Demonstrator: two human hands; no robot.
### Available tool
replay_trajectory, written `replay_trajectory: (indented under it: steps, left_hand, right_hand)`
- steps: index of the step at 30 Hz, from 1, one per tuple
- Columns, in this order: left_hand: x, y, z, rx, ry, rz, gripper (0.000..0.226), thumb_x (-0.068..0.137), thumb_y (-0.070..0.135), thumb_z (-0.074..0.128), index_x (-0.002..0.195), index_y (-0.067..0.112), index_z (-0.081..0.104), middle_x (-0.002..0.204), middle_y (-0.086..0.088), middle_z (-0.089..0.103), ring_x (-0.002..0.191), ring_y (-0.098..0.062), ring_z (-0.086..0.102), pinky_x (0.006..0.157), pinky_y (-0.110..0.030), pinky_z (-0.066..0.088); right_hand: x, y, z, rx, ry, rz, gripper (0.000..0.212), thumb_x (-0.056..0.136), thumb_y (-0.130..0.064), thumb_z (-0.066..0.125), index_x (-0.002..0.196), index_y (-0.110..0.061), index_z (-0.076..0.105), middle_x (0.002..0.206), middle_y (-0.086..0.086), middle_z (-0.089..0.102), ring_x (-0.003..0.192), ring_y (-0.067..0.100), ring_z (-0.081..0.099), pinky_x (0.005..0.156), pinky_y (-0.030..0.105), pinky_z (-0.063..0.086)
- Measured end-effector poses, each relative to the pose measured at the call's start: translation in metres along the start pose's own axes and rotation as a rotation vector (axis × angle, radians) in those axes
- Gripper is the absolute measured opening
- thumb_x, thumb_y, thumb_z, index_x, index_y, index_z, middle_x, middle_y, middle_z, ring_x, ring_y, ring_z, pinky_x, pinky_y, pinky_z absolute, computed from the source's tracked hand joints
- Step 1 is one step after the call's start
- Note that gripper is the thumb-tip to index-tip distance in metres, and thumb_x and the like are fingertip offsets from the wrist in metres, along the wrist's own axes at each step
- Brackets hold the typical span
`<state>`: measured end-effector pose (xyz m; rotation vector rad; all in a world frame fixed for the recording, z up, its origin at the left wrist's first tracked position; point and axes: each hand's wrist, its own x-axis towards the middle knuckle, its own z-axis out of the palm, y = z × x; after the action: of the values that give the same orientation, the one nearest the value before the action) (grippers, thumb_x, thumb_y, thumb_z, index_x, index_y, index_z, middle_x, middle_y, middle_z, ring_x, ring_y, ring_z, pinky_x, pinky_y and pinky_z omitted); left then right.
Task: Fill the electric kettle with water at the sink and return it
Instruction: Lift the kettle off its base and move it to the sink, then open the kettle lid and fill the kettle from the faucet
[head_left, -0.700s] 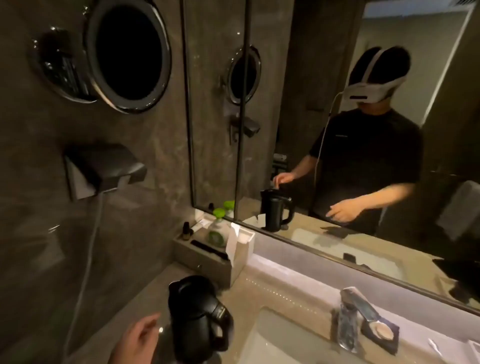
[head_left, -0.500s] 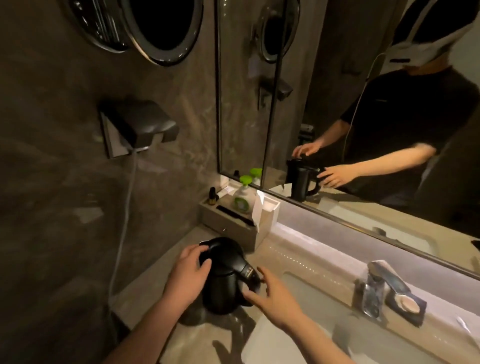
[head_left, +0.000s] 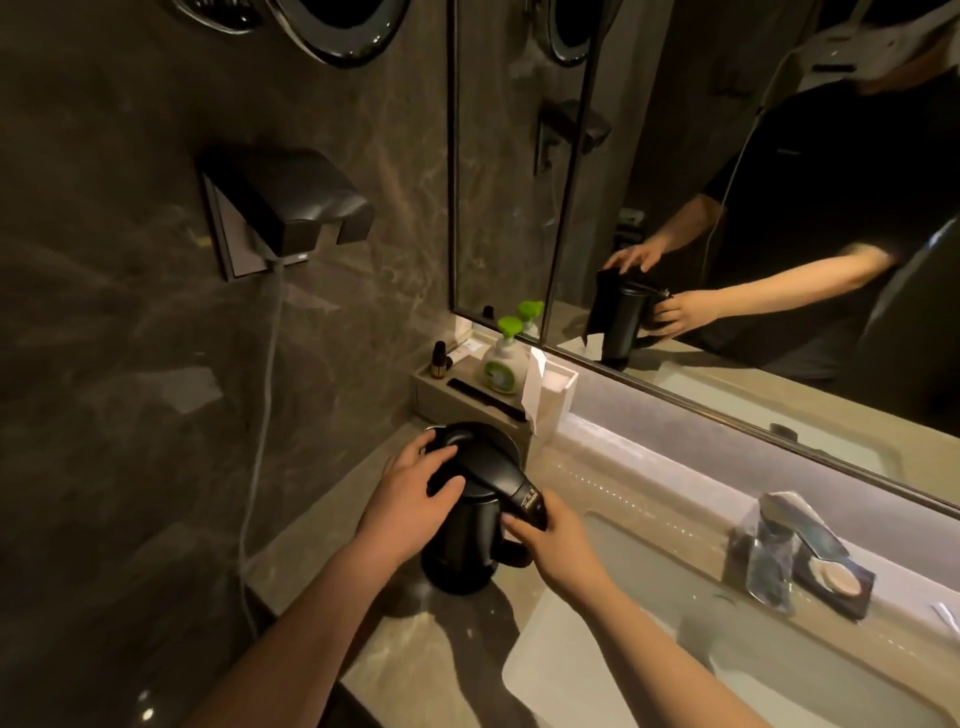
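Note:
A black electric kettle (head_left: 470, 540) stands upright on the stone counter, left of the white sink basin (head_left: 649, 649). My left hand (head_left: 410, 499) lies flat on the kettle's lid with the fingers spread over it. My right hand (head_left: 558, 540) wraps around the top of the kettle's handle. The chrome tap (head_left: 779, 551) stands at the back of the basin, to the right. The kettle's base is hidden under its body.
A tray (head_left: 457, 400) with a green-capped soap bottle (head_left: 501, 361), a small brown bottle and a comb sits behind the kettle against the wall. A wall socket cover (head_left: 283, 202) with a cable hanging down is on the left. The mirror (head_left: 727, 208) spans the back.
The view tilted down onto the counter. My left hand moved onto the kettle's lid and my right hand came in and closed on the handle.

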<state>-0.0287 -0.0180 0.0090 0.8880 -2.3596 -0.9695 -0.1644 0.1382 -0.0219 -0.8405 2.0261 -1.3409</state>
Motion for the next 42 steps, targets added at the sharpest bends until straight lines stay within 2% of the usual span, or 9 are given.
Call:
replay_trajectory:
  steps: [7,9,12,17,21,24,31,37,42]
  left_hand:
    - [0.014,0.055,0.020,-0.163,-0.116,0.156,0.054,0.078,0.046,0.063,0.130,0.035,0.051,0.146,0.021,0.023,0.134,-0.004,0.018,0.109,-0.037,0.022]
    - [0.013,0.076,0.032,-0.136,-0.127,0.250,0.049,0.081,0.040,0.063,0.129,0.035,0.052,0.144,0.025,0.021,0.132,0.001,0.016,0.107,-0.032,0.019]
    - [0.005,0.113,0.054,-0.141,-0.187,0.344,0.044,0.084,0.037,0.059,0.128,0.035,0.052,0.144,0.027,0.021,0.131,0.002,0.017,0.104,-0.030,0.020]
    - [-0.015,0.169,0.098,-0.270,-0.401,0.490,0.043,0.085,0.033,0.052,0.127,0.037,0.053,0.143,0.018,0.034,0.129,0.004,0.027,0.101,-0.019,0.025]
    - [-0.018,0.188,0.139,-0.327,-0.514,0.469,0.041,0.088,0.025,0.054,0.128,0.034,0.054,0.135,0.016,0.046,0.123,0.005,0.037,0.102,-0.026,0.033]
    - [-0.016,0.191,0.171,-0.289,-0.542,0.422,0.034,0.089,0.027,0.056,0.123,0.033,0.055,0.130,0.010,0.051,0.119,-0.006,0.045,0.099,-0.035,0.039]
    - [0.009,0.212,0.249,-0.024,-0.636,0.447,0.039,0.087,0.028,0.053,0.126,0.023,0.055,0.130,-0.002,0.055,0.116,-0.015,0.050,0.096,-0.032,0.038]
    - [0.041,0.236,0.313,0.245,-0.602,0.609,0.044,0.085,0.023,0.055,0.129,0.023,0.051,0.138,-0.002,0.048,0.119,-0.022,0.046,0.097,-0.037,0.039]
    - [0.058,0.238,0.341,0.427,-0.546,0.816,0.037,0.083,0.027,0.059,0.120,0.026,0.058,0.132,0.003,0.050,0.113,-0.024,0.047,0.086,-0.040,0.045]
  right_hand:
    - [-0.025,-0.014,-0.063,-0.074,0.131,-0.041,0.024,0.089,-0.016,0.072,0.092,-0.036,0.058,0.086,-0.018,0.067,0.072,-0.014,0.061,0.056,0.006,0.044]
    - [-0.040,-0.009,-0.080,-0.096,0.165,-0.016,0.023,0.089,-0.016,0.072,0.099,-0.034,0.060,0.093,-0.014,0.070,0.081,-0.008,0.064,0.063,0.010,0.046]
    - [-0.063,0.012,-0.104,-0.071,0.218,0.051,0.021,0.090,-0.018,0.071,0.106,-0.028,0.060,0.101,-0.004,0.072,0.096,0.016,0.067,0.075,0.033,0.053]
    - [-0.108,0.058,-0.137,-0.010,0.338,0.167,0.022,0.089,-0.022,0.072,0.109,-0.026,0.064,0.103,-0.008,0.072,0.097,0.013,0.066,0.079,0.030,0.051]
    - [-0.146,0.097,-0.160,-0.009,0.449,0.283,0.014,0.087,-0.029,0.073,0.097,-0.033,0.063,0.095,-0.014,0.072,0.089,0.006,0.066,0.069,0.024,0.048]
    - [-0.172,0.124,-0.180,0.006,0.534,0.363,0.014,0.083,-0.033,0.075,0.094,-0.032,0.065,0.089,-0.016,0.072,0.083,0.000,0.064,0.066,0.022,0.047]
    - [-0.203,0.173,-0.211,0.246,0.647,0.496,0.012,0.073,-0.044,0.080,0.077,-0.035,0.072,0.067,-0.015,0.073,0.061,0.002,0.065,0.058,0.023,0.048]
    - [-0.187,0.206,-0.220,0.355,0.618,0.539,0.024,0.079,-0.030,0.081,0.076,-0.013,0.063,0.060,0.000,0.063,0.056,0.016,0.054,0.055,0.029,0.045]
    - [-0.164,0.215,-0.223,0.377,0.570,0.502,0.023,0.076,-0.024,0.080,0.073,-0.015,0.059,0.058,-0.002,0.058,0.056,0.018,0.053,0.056,0.030,0.047]
